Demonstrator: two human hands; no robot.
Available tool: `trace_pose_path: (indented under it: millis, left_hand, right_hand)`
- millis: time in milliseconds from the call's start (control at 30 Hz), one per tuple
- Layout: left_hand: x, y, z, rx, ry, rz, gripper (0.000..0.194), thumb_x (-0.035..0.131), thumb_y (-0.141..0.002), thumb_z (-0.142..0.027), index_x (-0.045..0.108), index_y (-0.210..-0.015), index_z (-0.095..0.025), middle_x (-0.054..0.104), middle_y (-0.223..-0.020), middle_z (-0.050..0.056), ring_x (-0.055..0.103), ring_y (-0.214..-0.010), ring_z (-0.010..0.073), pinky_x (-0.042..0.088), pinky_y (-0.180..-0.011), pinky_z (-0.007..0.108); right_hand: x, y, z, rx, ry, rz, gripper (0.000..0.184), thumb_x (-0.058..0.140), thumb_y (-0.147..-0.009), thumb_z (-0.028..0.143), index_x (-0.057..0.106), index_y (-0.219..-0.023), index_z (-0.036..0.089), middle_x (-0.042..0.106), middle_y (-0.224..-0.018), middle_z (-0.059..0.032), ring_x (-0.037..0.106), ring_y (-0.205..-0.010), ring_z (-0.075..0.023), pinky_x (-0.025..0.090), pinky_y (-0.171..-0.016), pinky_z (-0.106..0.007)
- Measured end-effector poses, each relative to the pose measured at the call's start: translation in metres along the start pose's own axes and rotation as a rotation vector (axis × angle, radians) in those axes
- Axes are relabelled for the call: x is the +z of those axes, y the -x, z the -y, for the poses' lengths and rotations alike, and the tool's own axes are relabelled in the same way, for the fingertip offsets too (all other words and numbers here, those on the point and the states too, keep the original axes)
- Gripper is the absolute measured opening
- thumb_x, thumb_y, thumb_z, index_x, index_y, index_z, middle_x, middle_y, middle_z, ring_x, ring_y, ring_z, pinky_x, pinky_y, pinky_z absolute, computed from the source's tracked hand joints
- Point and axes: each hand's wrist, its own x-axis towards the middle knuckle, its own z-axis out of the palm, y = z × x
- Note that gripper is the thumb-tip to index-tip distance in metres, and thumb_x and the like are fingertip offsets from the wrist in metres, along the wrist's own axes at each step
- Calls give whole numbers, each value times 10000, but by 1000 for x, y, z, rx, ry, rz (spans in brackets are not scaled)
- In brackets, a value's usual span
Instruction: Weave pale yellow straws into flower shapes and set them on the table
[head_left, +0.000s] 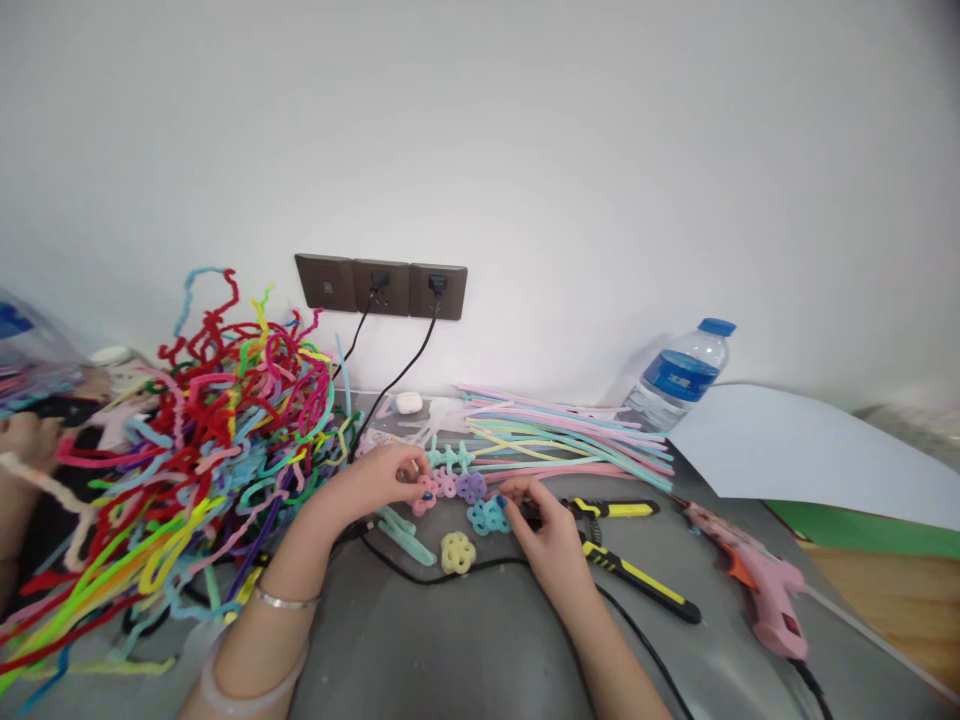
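Observation:
My left hand [386, 480] pinches a coral-pink flower [424, 497] of bent pipe cleaner at the fingertips. To the right, my right hand [544, 515] has its thumb and fingers closed on the edge of a blue pipe-cleaner flower [487, 516]. Between the hands sit a light pink flower [445, 483] and a purple flower [472, 486]. Nearer to me a yellow flower [458, 553] lies on the grey table [435, 640]. Mint-green twisted pieces [448, 457] are just behind the flowers, and short green strips [406, 535] rest below my left hand.
A big tangle of coloured pipe cleaners [247, 430] fills the left. Straight pastel pipe cleaners [562, 435] lie along the wall. Yellow-black pliers [637, 580], a pink glue gun [750, 575], a water bottle [682, 370] and white paper [810, 440] are right. Another person's hand [30, 440] is far left.

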Motion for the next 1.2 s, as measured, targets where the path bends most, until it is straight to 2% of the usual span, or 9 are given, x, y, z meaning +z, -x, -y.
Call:
trace_pose_path:
  millis: [167,267,367,533,700,867,967,1067,1200]
  left_hand:
    - [7,-4,9,27,-114,-17,110,610,-740,-273,657,-771,-178,670,-628,-3,601,-607,169,407,-573,246]
    - [4,-4,8,37,-138,-44,154,602,-758,-288,689,-821,-178,697,-713,15,609,-635,171,417,-591,251]
    - [1,-3,6,36,-159,-79,167,604,-756,-289,697,-826,-169,707,-782,35,617,-670,176,430,-625,260]
    - [5,-4,10,13,-189,-71,129,608,-724,-231,684,-806,-166,680,-720,25,611,-685,183,430,-636,263]
    - [5,-5,12,27,-205,-76,117,603,-723,-226,673,-801,-173,665,-740,25,597,-700,182,422,-627,258]
    - [5,-3,-2,97,-257,-146,122,614,-720,-218,673,-823,-186,613,-723,0,556,-676,159,386,-616,240]
    - [14,2,-16,141,-199,-3,140,616,-724,-205,686,-844,-196,565,-635,-33,526,-595,130,350,-550,216]
    - [27,6,-26,197,-260,152,164,650,-701,-181,707,-851,-215,549,-607,-50,496,-560,113,329,-537,212]
    - [37,7,-28,250,-338,173,187,660,-691,-128,710,-845,-222,614,-647,-42,540,-595,111,357,-586,207]
  right_hand:
    - [1,0,3,-52,85,44,101,542,-829,170,620,-867,221,657,-859,-55,609,-810,-217,483,-744,-328]
    - [0,-1,4,-98,73,72,111,517,-852,161,600,-889,223,648,-896,-66,596,-848,-222,478,-756,-332]
    - [-1,0,7,-110,78,155,109,554,-839,153,581,-915,227,630,-944,-67,583,-875,-219,475,-750,-318]
    - [2,3,9,-141,143,251,218,623,-793,130,570,-975,237,596,-1031,-63,565,-1001,-237,463,-850,-345]
    - [3,2,7,-168,166,242,182,596,-817,121,573,-955,237,609,-989,-61,577,-968,-232,468,-829,-343]
    - [3,2,5,-224,254,269,138,606,-835,156,603,-936,249,638,-982,-56,583,-951,-246,439,-814,-370]
    - [3,2,7,-210,304,265,150,576,-831,129,602,-924,245,636,-963,-56,575,-924,-244,414,-782,-362]
    - [3,4,9,-189,348,240,165,541,-808,95,582,-890,232,634,-917,-49,564,-884,-234,382,-743,-340]
    - [3,6,10,-167,395,184,153,546,-776,91,568,-843,227,632,-866,-28,552,-861,-223,347,-737,-324]
